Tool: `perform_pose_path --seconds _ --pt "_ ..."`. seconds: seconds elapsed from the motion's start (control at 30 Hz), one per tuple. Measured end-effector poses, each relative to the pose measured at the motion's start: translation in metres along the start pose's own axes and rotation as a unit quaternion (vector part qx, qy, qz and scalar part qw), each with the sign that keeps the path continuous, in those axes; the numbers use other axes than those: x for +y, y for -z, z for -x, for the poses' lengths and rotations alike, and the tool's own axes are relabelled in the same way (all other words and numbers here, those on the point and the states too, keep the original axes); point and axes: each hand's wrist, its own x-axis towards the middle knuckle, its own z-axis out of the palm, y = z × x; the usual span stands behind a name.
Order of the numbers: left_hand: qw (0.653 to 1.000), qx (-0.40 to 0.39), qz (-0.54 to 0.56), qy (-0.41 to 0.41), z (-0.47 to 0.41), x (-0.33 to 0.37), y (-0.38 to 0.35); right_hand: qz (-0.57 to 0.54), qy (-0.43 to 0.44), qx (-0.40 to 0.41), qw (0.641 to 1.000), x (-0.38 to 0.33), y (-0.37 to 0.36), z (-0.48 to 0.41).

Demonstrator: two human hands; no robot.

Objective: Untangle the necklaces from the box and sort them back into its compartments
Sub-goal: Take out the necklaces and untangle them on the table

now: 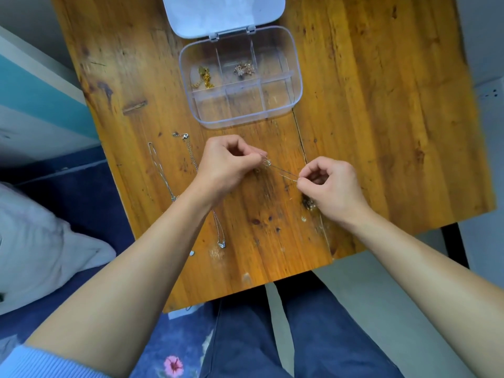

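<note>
Necklaces of thin silver chain lie on the wooden table (368, 118): one silver necklace (219, 233) with a small pendant runs out from under the left wrist, a looped chain (161, 170) lies further left. Between the hands a fine chain (282, 171) stretches taut, pinched at one end by the left hand (226, 165) and at the other by the right hand (331, 184). Beyond them sits the clear box (296, 66), lid open, with a gold necklace (204, 77) in its far-left compartment and a rose-gold necklace (245, 69) in the far-middle one.

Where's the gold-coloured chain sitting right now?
In the head view, the gold-coloured chain lies in the far-left compartment of the clear plastic box, left of the compartment with the rose-gold jewellery cluster.
</note>
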Motion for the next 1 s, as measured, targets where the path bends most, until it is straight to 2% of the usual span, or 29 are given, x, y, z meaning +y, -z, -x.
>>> perform_pose_path --seconds 0.1,0.17,0.3,0.43,0.63,0.67,0.73,0.8,0.83,0.9,1.0 --pt "0.989 0.026 0.133 0.06 -0.002 0.002 0.0 -0.048 -0.015 -0.004 0.999 -0.003 0.004 0.0" --pt "0.98 0.045 0.172 0.091 -0.003 0.003 0.003 -0.073 -0.025 -0.009 0.997 -0.006 0.01 0.0" --pt "0.965 0.002 0.219 0.142 0.0 0.005 0.006 -0.184 -0.08 -0.03 0.979 -0.013 0.016 -0.001" --pt "0.973 -0.043 0.174 0.144 0.001 0.002 0.021 -0.279 -0.147 -0.03 0.948 -0.01 0.025 0.002" --pt "0.974 0.001 0.19 0.122 0.001 0.001 0.054 -0.282 -0.204 -0.05 0.936 -0.001 0.03 0.011" --pt "0.98 0.016 0.164 0.113 0.002 -0.001 0.056 -0.28 -0.205 -0.056 0.936 -0.001 0.028 0.013" --pt "0.995 0.057 0.034 0.078 0.004 -0.005 0.056 -0.287 -0.197 -0.057 0.936 -0.003 0.025 0.017" --pt "0.99 0.102 -0.094 0.034 0.006 -0.007 0.052 -0.307 -0.188 -0.042 0.932 -0.006 0.024 0.019" --pt "0.987 0.117 -0.107 0.014 0.007 -0.008 0.049 -0.318 -0.183 -0.033 0.93 -0.008 0.023 0.019" --pt "0.99 0.129 -0.064 -0.004 0.007 -0.005 0.046 -0.339 -0.179 -0.024 0.923 -0.01 0.022 0.019" --pt "0.991 0.082 0.095 0.054 0.004 0.004 0.042 -0.329 -0.186 -0.036 0.925 -0.011 0.018 0.018"
